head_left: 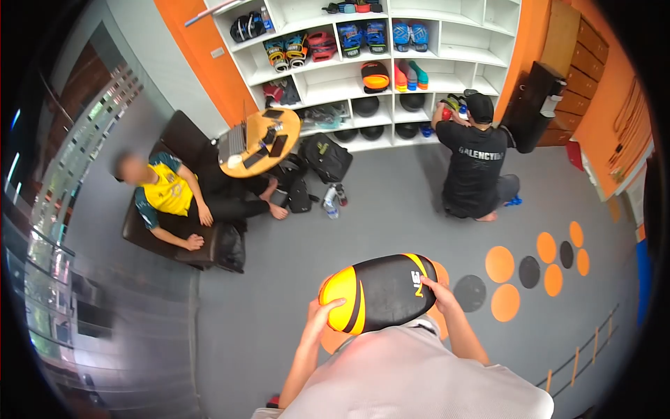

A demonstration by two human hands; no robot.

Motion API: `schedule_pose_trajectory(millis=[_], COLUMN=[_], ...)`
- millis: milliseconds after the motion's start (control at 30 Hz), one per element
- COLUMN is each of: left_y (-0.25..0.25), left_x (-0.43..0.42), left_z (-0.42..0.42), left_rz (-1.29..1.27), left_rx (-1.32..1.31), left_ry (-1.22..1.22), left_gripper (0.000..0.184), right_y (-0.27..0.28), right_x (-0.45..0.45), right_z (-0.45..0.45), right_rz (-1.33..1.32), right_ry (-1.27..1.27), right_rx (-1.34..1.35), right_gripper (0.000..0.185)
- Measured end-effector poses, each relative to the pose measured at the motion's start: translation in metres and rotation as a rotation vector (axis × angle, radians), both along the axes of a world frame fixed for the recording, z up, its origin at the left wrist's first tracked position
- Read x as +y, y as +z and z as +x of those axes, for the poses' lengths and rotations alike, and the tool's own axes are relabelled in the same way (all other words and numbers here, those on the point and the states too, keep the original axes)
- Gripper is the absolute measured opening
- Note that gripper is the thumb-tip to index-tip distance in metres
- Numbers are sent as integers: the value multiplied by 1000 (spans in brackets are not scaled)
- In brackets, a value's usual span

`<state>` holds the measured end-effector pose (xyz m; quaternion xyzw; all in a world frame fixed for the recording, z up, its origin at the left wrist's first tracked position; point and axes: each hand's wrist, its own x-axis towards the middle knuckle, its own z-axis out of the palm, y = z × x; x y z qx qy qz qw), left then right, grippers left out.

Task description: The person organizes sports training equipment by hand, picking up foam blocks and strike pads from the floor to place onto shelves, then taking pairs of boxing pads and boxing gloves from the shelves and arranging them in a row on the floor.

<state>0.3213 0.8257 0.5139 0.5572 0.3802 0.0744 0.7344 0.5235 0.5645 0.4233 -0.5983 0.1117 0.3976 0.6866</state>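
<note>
A black, yellow and orange padded strike shield (384, 292) is held level in front of my body, between both hands. My left hand (322, 314) grips its yellow end, with the thumb laid over the top face. At the opposite end, my right hand (440, 295) clasps the black side near the white lettering, thumb on top. The fingers of both hands are mostly hidden beneath the pad. A similar orange and black pad (375, 77) stands on the white shelf unit (335, 89) across the room.
A person in a black shirt (474, 164) kneels by the lower shelves. Another in a yellow shirt (169, 188) sits in a dark armchair (227, 244). A round table (289, 126) holds a laptop. Bags (324, 159) and bottles (333, 202) lie on the floor. Orange and black discs (500, 264) mark the floor.
</note>
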Motion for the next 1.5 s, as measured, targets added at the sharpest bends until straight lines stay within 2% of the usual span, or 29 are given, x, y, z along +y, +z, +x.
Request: schedule_pose_trajectory(millis=[67,133,167,200,267,300,367,400,433,467,500,533,600,667,700,767,833,900,933,1067,1200,1367,1400,1500], left_y=[19,22,20,20,24,28,22,19,11,2,-3,-7,-6,-10,-5,9,18,23,28,18,-17,-74,-85,-102], left_x=[32,33,32,43,62,78,90,100,112,127,142,160,198,239,256,289,320,341,350,376,394,421,427,430], left_z=[65,115,142,166,220,246,303,330,358,387,415,442,507,569,602,656,712,760,782,864,960,1100,1127,1178], left_rz=[-72,31,90,150,110,78,34,46,23,290,559,538,877,1028,1045,1089,1098,1318,1350,1478,1624,1730,1756,1691], left_rx=[45,84,82,79,86,92,70,44,36,171,303,294,412,230,164,65,21,-135,-201,-241,-239,-196,-209,-153], left_ry=[22,70,104,137,158,210,283,306,293,286,275,269,194,216,183,121,90,-62,-108,-209,-206,-218,-222,-290], left_gripper=[55,55,54,54,54,54,56,58,58,62,67,67,76,80,79,78,76,73,68,64,63,52,62,61], right_y=[-29,37,53,58,51,26,20,30,35,29,56,65,78,82,82,80,103,112,106,88,58,7,-5,-41], right_x=[40,59,63,81,98,127,162,175,191,210,227,247,287,330,350,387,431,451,463,501,539,570,573,574], right_z=[89,147,180,214,276,307,351,361,385,400,410,425,463,503,527,564,610,657,680,781,887,1041,1070,1130], right_rz=[52,271,270,269,201,-111,-855,-859,-579,-388,-100,55,235,338,315,359,325,297,343,411,444,460,461,436], right_ry=[79,53,112,170,145,135,224,227,328,426,420,500,574,496,491,323,206,170,142,111,213,265,274,274], right_rx=[93,-53,-54,-58,-81,-288,-721,-877,-657,-451,-121,57,259,314,319,269,285,311,327,451,400,376,378,434], right_gripper=[62,44,45,45,51,65,74,60,49,39,37,38,47,51,51,57,60,61,62,66,58,42,39,37])
